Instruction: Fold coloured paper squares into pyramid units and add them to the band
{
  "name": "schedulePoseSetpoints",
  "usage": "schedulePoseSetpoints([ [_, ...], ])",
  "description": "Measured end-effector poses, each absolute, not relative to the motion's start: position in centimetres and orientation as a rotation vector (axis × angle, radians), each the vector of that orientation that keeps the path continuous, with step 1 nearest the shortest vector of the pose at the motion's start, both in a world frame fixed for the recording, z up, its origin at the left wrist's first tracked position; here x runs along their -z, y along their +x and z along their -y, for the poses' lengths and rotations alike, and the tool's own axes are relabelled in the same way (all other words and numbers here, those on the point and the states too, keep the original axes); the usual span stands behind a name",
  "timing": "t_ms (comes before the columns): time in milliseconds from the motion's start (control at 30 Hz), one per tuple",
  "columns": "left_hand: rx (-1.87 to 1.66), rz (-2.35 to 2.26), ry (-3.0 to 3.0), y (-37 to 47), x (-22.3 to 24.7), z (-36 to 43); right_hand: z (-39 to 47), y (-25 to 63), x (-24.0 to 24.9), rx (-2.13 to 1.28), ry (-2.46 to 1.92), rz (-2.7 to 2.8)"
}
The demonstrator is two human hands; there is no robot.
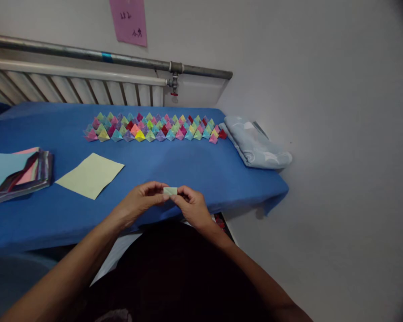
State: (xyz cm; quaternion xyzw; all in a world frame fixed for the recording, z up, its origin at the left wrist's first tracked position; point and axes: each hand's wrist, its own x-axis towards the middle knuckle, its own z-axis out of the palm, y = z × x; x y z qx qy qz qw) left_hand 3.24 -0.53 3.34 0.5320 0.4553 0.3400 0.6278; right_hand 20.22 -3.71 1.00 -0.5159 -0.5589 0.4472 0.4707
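Observation:
A small folded piece of pale green paper [170, 191] is pinched between my two hands, above the front part of the blue-covered table. My left hand [144, 197] closes thumb and fingers on its left edge. Its right edge is gripped the same way by my right hand [194, 208]. To the left of my hands, a flat square sheet of pale yellow-green paper [91, 175] lies on the cloth. Farther back, several rows of small folded paper pieces [150, 135] in many colours stand close together.
A stack of coloured paper [10, 172] in a clear wrapper lies at the far left. On the right is a folded light-blue cloth [255, 143] beside the wall. The blue tablecloth [188, 165] hangs over the front edge. Behind it are a radiator [77, 87] and a metal pipe [130, 60].

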Motion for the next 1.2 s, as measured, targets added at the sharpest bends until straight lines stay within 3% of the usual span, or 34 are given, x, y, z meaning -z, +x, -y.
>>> schedulePoseSetpoints([
  [233,-0.604,-1.079,2.090,2.1,-3.5,-0.9,3.4,21.0,-0.7,-0.581,-1.286,1.874],
  [467,-0.953,-1.150,2.854,3.1,0.1,-0.1,2.2,22.0,0.7,0.015,-1.236,2.312],
  [1200,-1.011,-1.054,2.806,1.7,2.0,2.8,4.5,22.3,2.6,-0.143,-1.233,2.261],
])
